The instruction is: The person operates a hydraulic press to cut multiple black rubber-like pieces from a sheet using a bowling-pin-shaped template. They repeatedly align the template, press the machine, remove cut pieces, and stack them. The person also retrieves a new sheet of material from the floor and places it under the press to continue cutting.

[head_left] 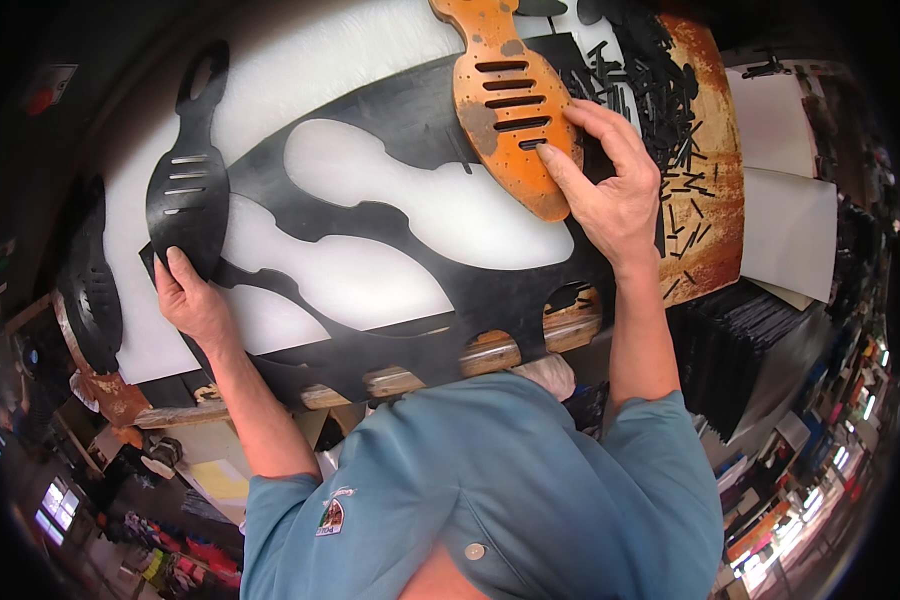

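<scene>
So the desk (570,328) is pretty much covered: a white board (270,75) on top, then a big black sheet (370,100) over that, with paddle-shaped holes showing white through them. The orange plate, slotted and scuffed (520,100), is at the far right of the sheet, its near tip overlapping the biggest hole. The black piece (190,180), similar outline with slots, is over at the left above the white. Left hand (195,310) has its near end, thumb on top, other fingers mostly tucked under; right hand (610,190) has the plate by its right side, thumb on the face, forefinger at the rim, so a fairly narrow pinch. Can't tell if the plate is flat or slightly lifted. Doing this well, imo: get the plate flat, check its whole outline against solid black, since that tip is over a hole, and keep the fingers off the slots. I'd move the black piece well aside too. Edges: the sheet's scalloped near side runs out over the desk's rim, so watch for snagging. Best open room is far left on the white; far right is tight, with loose black slivers (660,85) littered there.
</scene>
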`<state>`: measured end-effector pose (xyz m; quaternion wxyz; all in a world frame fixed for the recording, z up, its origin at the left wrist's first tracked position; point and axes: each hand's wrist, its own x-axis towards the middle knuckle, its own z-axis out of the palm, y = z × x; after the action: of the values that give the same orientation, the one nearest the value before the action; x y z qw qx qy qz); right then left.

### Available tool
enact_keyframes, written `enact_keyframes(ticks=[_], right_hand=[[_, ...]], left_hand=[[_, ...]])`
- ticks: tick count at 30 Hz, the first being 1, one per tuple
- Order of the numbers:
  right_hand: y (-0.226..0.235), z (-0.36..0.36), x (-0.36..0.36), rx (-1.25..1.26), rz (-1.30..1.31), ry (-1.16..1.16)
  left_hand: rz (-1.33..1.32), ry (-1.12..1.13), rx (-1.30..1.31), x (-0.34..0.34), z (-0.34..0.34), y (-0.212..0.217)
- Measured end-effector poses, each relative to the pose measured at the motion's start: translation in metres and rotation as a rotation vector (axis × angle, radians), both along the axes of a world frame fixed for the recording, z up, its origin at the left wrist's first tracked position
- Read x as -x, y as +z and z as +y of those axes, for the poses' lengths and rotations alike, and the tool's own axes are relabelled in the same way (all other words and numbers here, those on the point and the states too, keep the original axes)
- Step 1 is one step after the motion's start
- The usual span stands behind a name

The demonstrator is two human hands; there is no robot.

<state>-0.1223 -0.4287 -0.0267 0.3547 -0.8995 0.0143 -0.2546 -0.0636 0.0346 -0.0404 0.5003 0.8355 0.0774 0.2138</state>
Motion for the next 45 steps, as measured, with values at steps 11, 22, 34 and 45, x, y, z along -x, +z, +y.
enact_keyframes(ticks=[11, 22, 34, 45], right_hand=[[0.037, -0.018, -0.024, 0.2, 0.269, 0.155], [0.032, -0.033, -0.026, 0.168, 0.185, 0.225], [-0.029, -0.078, -0.05, 0.326, 0.016, 0.422], [-0.023, -0.081, -0.054, 0.289, -0.062, 0.328]], left_hand=[[-0.012, 0.118, 0.023, 0.002, 0.013, -0.004], [-0.008, 0.113, -0.015, 0.003, 0.016, -0.003], [-0.039, 0.01, 0.02, -0.001, 0.011, -0.01], [-0.072, -0.062, 0.029, -0.005, -0.004, -0.003]])
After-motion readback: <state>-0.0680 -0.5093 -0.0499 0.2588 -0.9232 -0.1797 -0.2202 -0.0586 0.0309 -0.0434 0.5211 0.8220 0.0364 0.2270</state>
